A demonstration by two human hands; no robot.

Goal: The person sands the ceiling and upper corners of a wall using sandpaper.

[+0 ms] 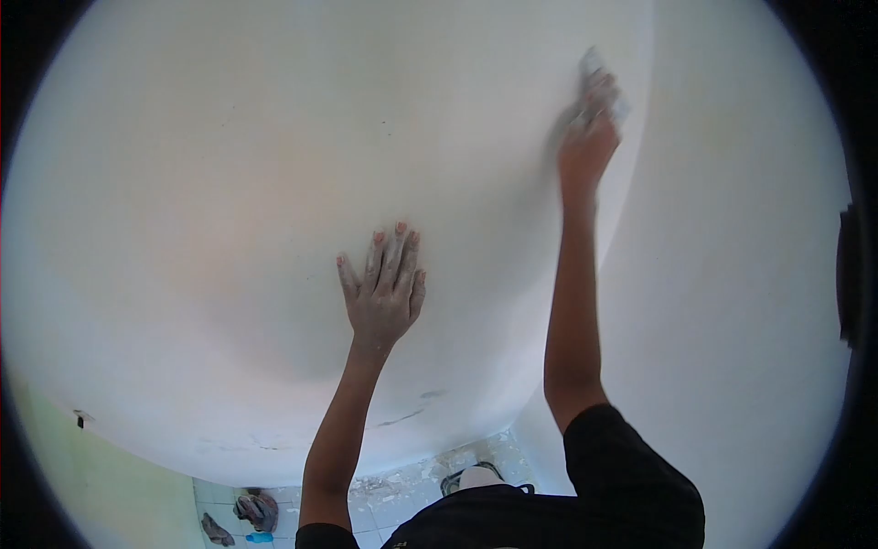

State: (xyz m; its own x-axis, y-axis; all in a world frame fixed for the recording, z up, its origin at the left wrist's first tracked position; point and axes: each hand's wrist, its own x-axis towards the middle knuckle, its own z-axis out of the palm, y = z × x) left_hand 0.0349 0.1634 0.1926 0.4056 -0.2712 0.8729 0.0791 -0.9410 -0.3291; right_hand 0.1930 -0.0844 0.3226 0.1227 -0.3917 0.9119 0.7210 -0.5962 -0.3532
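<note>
My left hand (384, 288) lies flat against the white wall (274, 183), its fingers spread and coated with pale dust. Higher up and to the right, close to the wall's corner, my right hand (594, 123) is closed round a whitish, crumpled-looking piece (593, 62) and holds it at the wall. Blur hides whether that piece is sandpaper or cloth. White dust covers the right fingers too.
A second wall (732, 229) meets this one at the right, with a dark object (849, 274) at its far edge. Below lie a tiled floor (366, 517) with white debris, dark crumpled items (256, 510) and a small blue thing (260, 538).
</note>
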